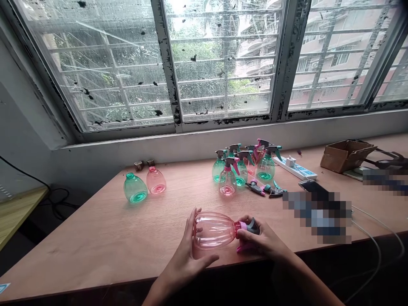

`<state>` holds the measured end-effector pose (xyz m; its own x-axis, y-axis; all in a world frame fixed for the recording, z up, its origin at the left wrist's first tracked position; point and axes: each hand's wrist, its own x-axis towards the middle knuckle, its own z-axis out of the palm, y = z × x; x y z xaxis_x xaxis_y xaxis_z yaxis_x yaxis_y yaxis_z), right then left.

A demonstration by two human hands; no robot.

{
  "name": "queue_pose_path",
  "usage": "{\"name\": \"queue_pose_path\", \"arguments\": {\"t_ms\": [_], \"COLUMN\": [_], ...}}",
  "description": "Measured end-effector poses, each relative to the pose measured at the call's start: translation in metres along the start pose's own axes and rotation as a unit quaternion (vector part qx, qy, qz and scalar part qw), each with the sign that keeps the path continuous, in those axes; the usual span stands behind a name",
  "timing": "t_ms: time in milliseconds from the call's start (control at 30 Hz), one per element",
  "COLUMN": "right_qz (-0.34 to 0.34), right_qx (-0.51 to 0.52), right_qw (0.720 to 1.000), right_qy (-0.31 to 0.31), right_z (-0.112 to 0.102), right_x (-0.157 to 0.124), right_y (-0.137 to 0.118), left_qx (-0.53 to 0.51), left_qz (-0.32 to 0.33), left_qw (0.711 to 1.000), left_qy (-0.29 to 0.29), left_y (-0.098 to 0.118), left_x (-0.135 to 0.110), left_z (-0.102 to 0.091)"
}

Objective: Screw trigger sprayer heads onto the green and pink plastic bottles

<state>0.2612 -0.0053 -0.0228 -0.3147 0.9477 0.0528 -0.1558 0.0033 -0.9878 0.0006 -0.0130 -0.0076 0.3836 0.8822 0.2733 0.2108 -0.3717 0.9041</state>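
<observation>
A clear pink spray bottle [214, 230] lies sideways in front of me over the near edge of the table. My left hand [188, 250] supports its base, fingers behind it and thumb stretched along the near side. At the neck, my right hand [263, 240] grips the dark grey and pink spray head [251, 226]; part of the trigger hangs below the fingers. Whether the head is fully screwed on, I cannot tell. Beyond my hands, a green bottle [135, 188] and a pink bottle [156, 180] without heads stand upright at the left.
Several bottles with spray heads [228, 182] stand grouped near the window. Loose spray heads [277, 191] lie before them. Rightward are a power strip [298, 168], a phone [314, 189], cables and a cardboard box [344, 156]. Two small brown objects [139, 165] sit at the back left.
</observation>
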Motion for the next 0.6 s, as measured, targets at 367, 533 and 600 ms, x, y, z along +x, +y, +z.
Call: {"name": "queue_pose_path", "arguments": {"t_ms": [367,533,600], "right_qz": [0.000,0.004,0.005], "right_qx": [0.004,0.002,0.003], "right_qw": [1.000,1.000,1.000], "right_qy": [-0.002,-0.006,-0.004], "right_z": [-0.001,0.002,0.001], "right_x": [0.001,-0.002,-0.002], "right_y": [0.002,-0.004,-0.003], "left_qx": [-0.010,0.012,0.002], "left_qz": [-0.007,-0.017,-0.031], "left_qw": [1.000,1.000,0.999], "left_qy": [0.018,0.013,0.014], "left_y": [-0.006,-0.001,0.003], "left_x": [0.002,0.000,0.000], "left_z": [0.002,0.001,0.001]}}
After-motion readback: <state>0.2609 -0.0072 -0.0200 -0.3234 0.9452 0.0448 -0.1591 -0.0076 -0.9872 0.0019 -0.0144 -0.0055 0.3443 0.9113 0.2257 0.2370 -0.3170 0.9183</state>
